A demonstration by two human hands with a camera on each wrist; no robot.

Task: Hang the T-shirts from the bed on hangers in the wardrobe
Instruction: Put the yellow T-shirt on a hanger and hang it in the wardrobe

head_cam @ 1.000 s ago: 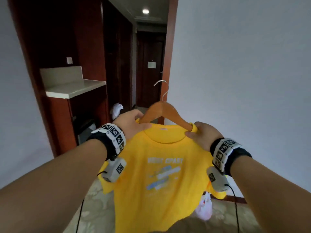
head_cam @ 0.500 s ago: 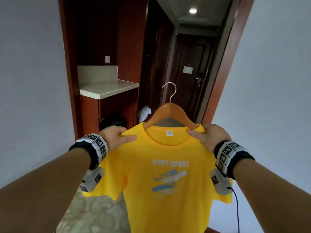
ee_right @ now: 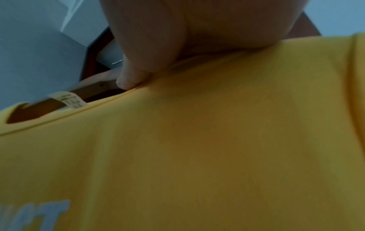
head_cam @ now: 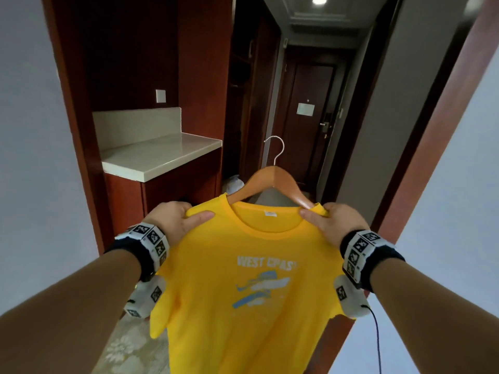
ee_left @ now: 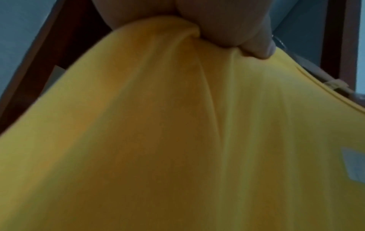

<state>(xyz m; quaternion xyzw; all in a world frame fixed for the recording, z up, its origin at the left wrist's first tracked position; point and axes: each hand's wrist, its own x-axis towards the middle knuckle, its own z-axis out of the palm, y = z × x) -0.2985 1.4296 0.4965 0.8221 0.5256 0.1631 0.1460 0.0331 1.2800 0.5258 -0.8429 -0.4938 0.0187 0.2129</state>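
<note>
A yellow T-shirt [head_cam: 243,306] with a white and blue print hangs on a wooden hanger [head_cam: 272,180] with a metal hook [head_cam: 278,149], held up in front of me. My left hand [head_cam: 178,220] pinches the shirt's left shoulder, thumb on the front. At the right shoulder my right hand [head_cam: 332,222] pinches the cloth the same way. The left wrist view is filled by yellow T-shirt [ee_left: 177,140] bunched under my left hand [ee_left: 227,31]. In the right wrist view my right hand [ee_right: 177,39] grips the yellow T-shirt [ee_right: 217,140] beside the wooden hanger [ee_right: 92,87] and neck label.
A dark wood cabinet with a pale stone counter [head_cam: 159,155] stands at the left. Beyond it a narrow hallway leads to a dark door [head_cam: 307,125], with dark wardrobe panels [head_cam: 251,98] on its left. A wood door frame [head_cam: 437,130] and white wall lie right.
I have moved toward the hallway, and the cabinet and door loom larger. The shirt has spread out flat on the hanger and both hands still grip its shoulders.
</note>
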